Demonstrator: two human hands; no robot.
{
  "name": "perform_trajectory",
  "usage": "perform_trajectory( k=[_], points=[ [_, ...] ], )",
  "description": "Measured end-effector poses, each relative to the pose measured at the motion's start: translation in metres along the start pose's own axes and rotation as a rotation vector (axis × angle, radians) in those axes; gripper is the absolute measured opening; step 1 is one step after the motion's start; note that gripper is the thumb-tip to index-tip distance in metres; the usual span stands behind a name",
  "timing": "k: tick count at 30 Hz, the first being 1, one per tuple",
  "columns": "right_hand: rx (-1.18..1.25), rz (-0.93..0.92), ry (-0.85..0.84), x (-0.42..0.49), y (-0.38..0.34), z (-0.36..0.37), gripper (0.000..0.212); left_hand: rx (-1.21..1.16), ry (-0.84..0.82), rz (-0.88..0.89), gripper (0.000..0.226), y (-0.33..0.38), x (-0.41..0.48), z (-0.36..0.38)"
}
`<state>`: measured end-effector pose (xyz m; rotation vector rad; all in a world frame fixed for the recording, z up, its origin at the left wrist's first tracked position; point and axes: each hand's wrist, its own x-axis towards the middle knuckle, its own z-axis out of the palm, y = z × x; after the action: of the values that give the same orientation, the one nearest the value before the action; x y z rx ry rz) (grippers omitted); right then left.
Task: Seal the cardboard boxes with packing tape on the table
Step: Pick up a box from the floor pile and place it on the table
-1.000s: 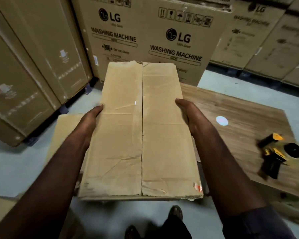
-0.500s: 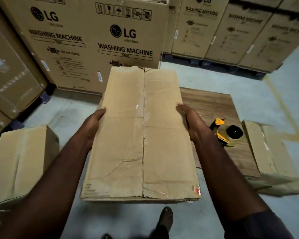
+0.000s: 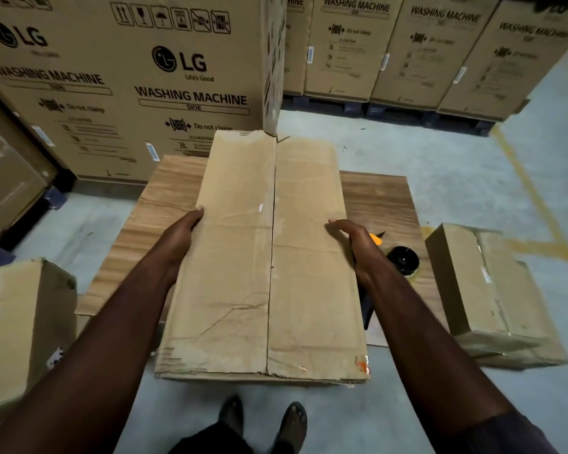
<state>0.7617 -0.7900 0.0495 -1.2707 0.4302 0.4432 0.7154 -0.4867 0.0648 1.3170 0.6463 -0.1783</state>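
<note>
I hold a long, worn cardboard box (image 3: 273, 257) between my two hands, over a low wooden table (image 3: 377, 198). Its two top flaps are folded down and meet at a centre seam, and I see no tape along it. My left hand (image 3: 181, 234) presses flat against the box's left side, thumb at the top edge. My right hand (image 3: 351, 235) lies against the right side, fingers bent lightly over the top edge. A black and yellow tape dispenser (image 3: 402, 260) lies on the table just right of my right wrist, partly hidden by it.
A smaller cardboard box (image 3: 492, 290) lies on the floor right of the table and another (image 3: 20, 322) stands at the left. Tall washing machine cartons (image 3: 177, 77) line the back and left. My feet (image 3: 263, 421) stand on the grey floor below the box.
I have turned with the box from the left floor area toward the table. The box now sits over the middle of the table and the dispenser lies close beside my right wrist.
</note>
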Motion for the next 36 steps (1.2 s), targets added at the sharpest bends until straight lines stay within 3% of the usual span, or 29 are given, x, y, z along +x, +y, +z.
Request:
perform_trajectory(
  k=[3, 8, 10, 13, 16, 19, 22, 26, 31, 36],
  points=[
    [0.008, -0.066, -0.02, 0.015, 0.002, -0.008, 0.022, 0.041, -0.011, -0.019, 0.035, 0.003, 0.017, 0.01],
    [-0.137, -0.197, -0.003, 0.033, 0.025, -0.019, 0.055, 0.131, -0.028, -0.054, 0.033, 0.0, 0.042, 0.026],
    [-0.21, -0.227, 0.05, 0.037, 0.031, -0.02, 0.069, 0.19, -0.019, -0.014, 0.026, 0.002, 0.049, 0.031],
    [-0.342, -0.335, 0.134, 0.042, 0.033, -0.018, 0.064, 0.456, 0.007, 0.162, 0.032, 0.0, 0.063, 0.027],
    [-0.696, -0.623, 0.214, 0.036, 0.03, -0.017, 0.068, 0.893, 0.077, 0.38, 0.049, -0.016, 0.059, 0.016],
    [-1.247, -0.856, 0.076, 0.027, 0.026, -0.009, 0.055, 1.23, 0.097, 0.479, 0.071, -0.055, 0.015, 0.014],
    [-1.467, -0.768, -0.017, 0.02, 0.03, 0.001, 0.053, 1.461, 0.078, 0.65, 0.075, -0.101, -0.054, 0.007],
    [-1.476, -0.751, 0.038, 0.02, 0.03, 0.001, 0.056, 1.482, 0.096, 0.736, 0.067, -0.13, -0.093, 0.002],
    [-1.388, -0.728, 0.095, 0.019, 0.032, 0.017, 0.054, 1.374, 0.15, 0.761, 0.055, -0.11, -0.077, -0.006],
    [-1.33, -0.67, 0.265, 0.018, 0.05, 0.071, 0.059, 1.366, 0.022, 0.832, 0.05, -0.059, -0.025, -0.069]
  ],
)
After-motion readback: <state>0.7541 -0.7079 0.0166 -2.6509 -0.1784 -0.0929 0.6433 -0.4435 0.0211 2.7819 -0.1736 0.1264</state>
